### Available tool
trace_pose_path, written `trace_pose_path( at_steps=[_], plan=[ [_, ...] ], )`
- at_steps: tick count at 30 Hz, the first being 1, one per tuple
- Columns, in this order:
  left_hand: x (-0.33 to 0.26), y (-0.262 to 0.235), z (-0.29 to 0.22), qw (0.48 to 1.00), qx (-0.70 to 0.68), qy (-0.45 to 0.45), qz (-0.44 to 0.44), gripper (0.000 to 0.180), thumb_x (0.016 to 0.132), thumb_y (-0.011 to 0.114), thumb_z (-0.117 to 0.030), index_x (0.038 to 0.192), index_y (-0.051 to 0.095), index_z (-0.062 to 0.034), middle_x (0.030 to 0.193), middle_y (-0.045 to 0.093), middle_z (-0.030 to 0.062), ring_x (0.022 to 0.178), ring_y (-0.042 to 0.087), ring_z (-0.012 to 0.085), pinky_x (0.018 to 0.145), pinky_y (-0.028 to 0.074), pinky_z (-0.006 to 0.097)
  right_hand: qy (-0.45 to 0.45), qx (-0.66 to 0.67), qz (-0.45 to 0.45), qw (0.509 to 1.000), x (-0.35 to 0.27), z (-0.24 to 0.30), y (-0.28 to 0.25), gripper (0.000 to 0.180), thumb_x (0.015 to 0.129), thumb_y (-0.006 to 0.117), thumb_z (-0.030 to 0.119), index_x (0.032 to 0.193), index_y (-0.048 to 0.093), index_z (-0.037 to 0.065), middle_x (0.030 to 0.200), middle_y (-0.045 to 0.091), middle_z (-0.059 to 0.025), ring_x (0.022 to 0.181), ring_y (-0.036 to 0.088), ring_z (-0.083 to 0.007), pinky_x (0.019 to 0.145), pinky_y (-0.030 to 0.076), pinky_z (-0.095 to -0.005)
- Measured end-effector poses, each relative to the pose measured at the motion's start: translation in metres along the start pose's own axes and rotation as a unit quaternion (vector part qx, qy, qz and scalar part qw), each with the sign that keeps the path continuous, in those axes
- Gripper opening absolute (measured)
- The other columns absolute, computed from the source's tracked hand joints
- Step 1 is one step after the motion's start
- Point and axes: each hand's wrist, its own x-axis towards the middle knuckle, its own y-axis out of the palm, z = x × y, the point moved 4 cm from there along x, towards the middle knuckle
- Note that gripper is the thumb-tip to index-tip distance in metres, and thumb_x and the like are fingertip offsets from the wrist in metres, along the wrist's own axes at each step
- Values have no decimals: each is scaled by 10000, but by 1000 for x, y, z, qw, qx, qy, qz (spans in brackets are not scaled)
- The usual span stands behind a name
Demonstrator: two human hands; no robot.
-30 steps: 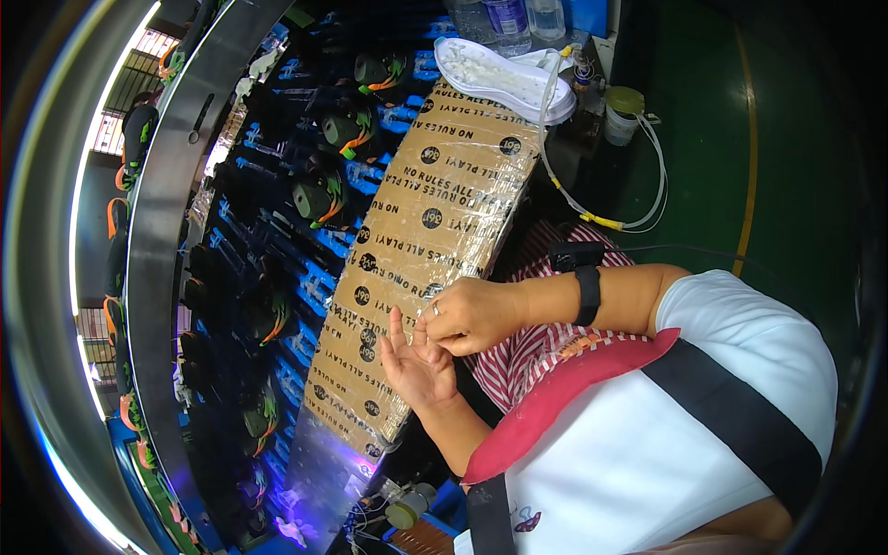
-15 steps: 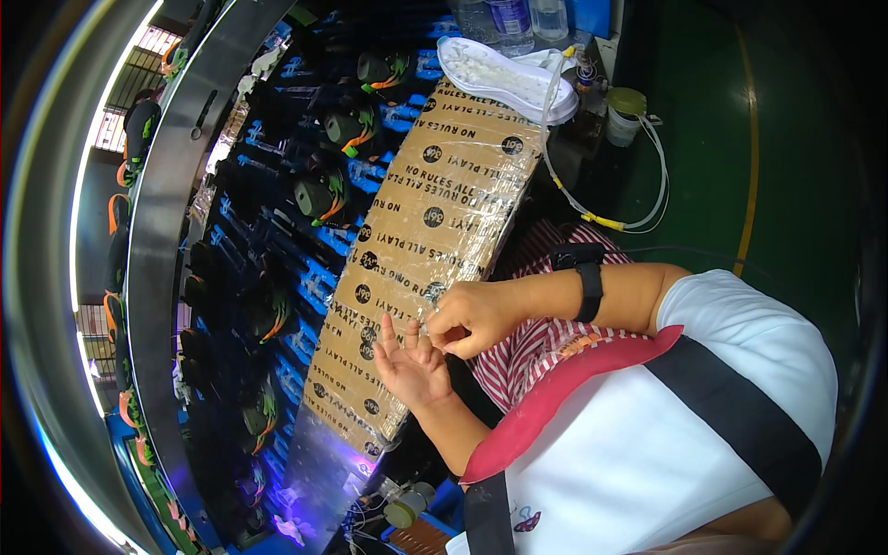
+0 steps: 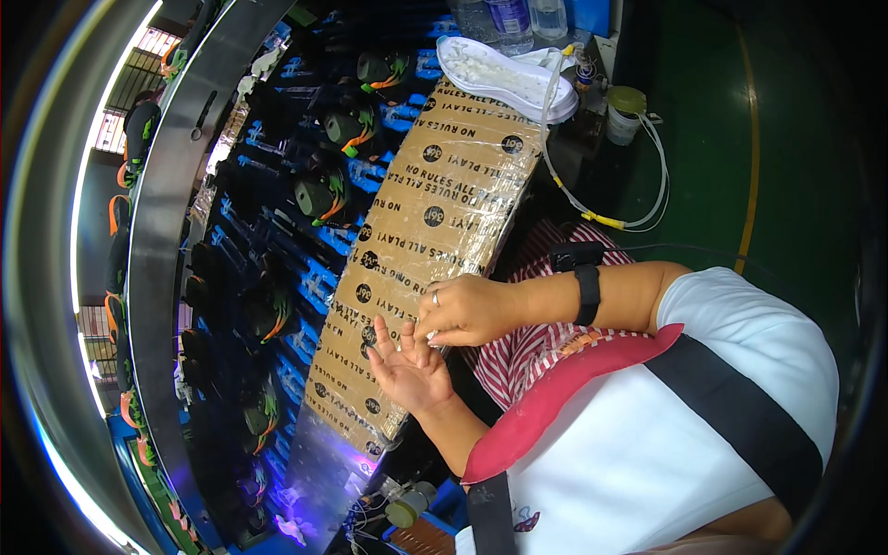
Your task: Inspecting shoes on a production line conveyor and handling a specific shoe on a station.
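My left hand (image 3: 407,375) is palm up over the front edge of the board, its fingers apart. My right hand (image 3: 462,310) wears a ring and has a black band at the wrist. Its fingertips are pinched together against a finger of my left hand. A small pale speck shows there, too small to name. Below both hands lies a long board (image 3: 435,217) covered in printed brown paper and clear film.
White shoe soles (image 3: 504,79) lie at the board's far end, beside clear bottles (image 3: 548,18). A lidded jar (image 3: 625,116) stands near a looped pale tube (image 3: 606,222). Dark shoes (image 3: 321,192) with orange and green trim sit on blue holders behind the board.
My right hand has turned more knuckles-up, so its ring shows, and its fingertips have shifted slightly on my left fingers. My left hand has barely moved.
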Motion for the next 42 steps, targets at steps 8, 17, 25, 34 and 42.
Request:
trace_pose_path(
  at_steps=[8,17,25,34,42],
  plan=[
    [-1,-1,2,999,27,-9,-33,471,902,342,-411,1253,334,-97,901,594,168,472,481,132,324,327,166,-45,-27,-2,999,-5,0,8,51,715,603,157,736,650,154,736,576,-56,703,569,-246,610,471,-348],
    [-1,-4,4,996,66,-22,-63,457,899,362,-403,1228,356,-85,931,564,180,489,493,151,336,354,183,-80,-66,2,995,-5,2,7,36,704,595,150,694,597,116,760,587,-38,697,573,-226,578,477,-339],
    [-3,-7,7,992,54,-53,-98,466,888,383,-403,1225,357,-82,981,551,209,552,532,173,389,418,202,-111,-137,26,984,-8,4,9,61,653,611,123,699,581,97,705,564,-25,685,566,-221,560,471,-350],
    [0,-14,11,996,-27,-73,-39,505,870,428,-328,1252,278,-33,1117,430,301,827,558,281,599,544,289,-102,-156,44,982,-11,3,10,87,677,596,111,732,562,52,795,598,-66,723,578,-229,580,494,-321],
    [-1,-13,13,994,-40,-79,-62,523,886,391,-334,1286,257,-25,1078,497,251,705,604,293,560,555,322,-63,-97,0,993,-11,-3,10,97,671,609,145,711,558,72,733,570,-68,667,570,-252,552,478,-351]
  ],
)
